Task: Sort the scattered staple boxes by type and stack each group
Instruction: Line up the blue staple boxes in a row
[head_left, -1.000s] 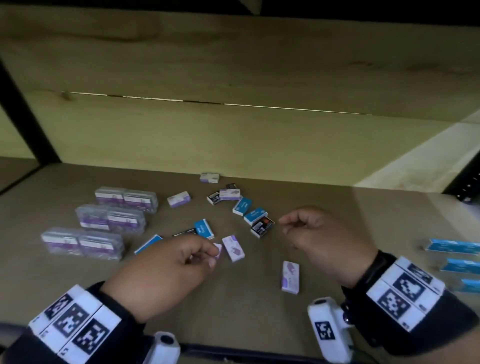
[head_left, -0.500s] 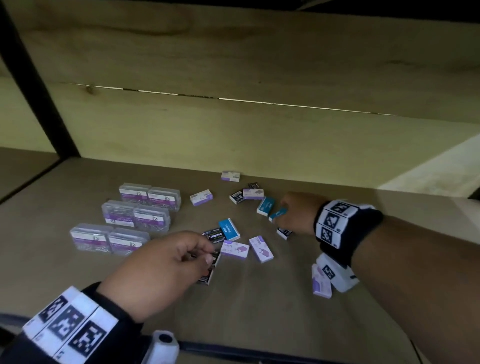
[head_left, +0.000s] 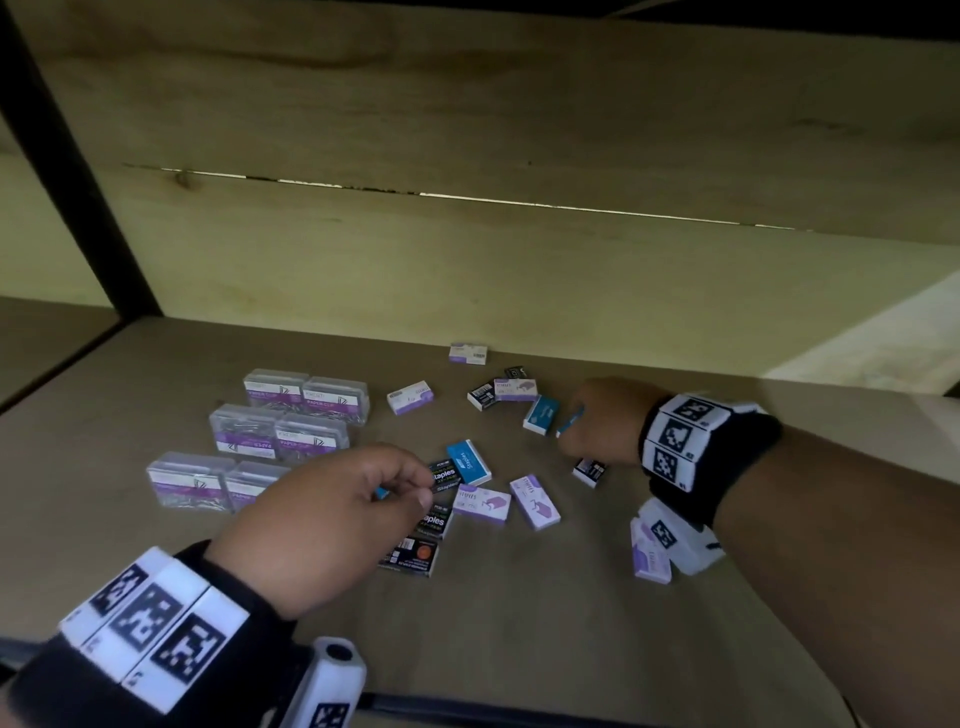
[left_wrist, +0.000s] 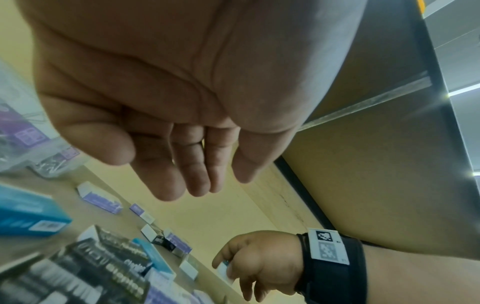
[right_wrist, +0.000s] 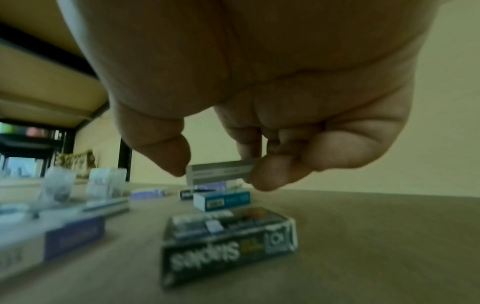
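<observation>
Small staple boxes lie scattered on the wooden shelf (head_left: 571, 649): blue ones (head_left: 467, 462) (head_left: 540, 414), purple-and-white ones (head_left: 480, 504) (head_left: 535, 502) (head_left: 410, 398) and black ones (head_left: 444, 475) (head_left: 410, 558). My right hand (head_left: 597, 421) reaches in from the right and pinches a blue staple box (head_left: 570, 421) between thumb and fingers, just above the shelf; the right wrist view shows the box's pale side (right_wrist: 221, 171). Over the black boxes hovers my left hand (head_left: 410, 488), its fingers loosely curled and holding nothing (left_wrist: 187, 174).
Several clear plastic paper-clip boxes (head_left: 278, 434) stand in rows at the left. Another purple box (head_left: 649, 558) lies under my right wrist. The shelf's back wall (head_left: 519, 270) is close behind the boxes, and a black post (head_left: 78, 182) rises at the far left.
My right hand has reached forward and left and taken a blue box off the shelf. Black boxes now show under my left hand's fingers.
</observation>
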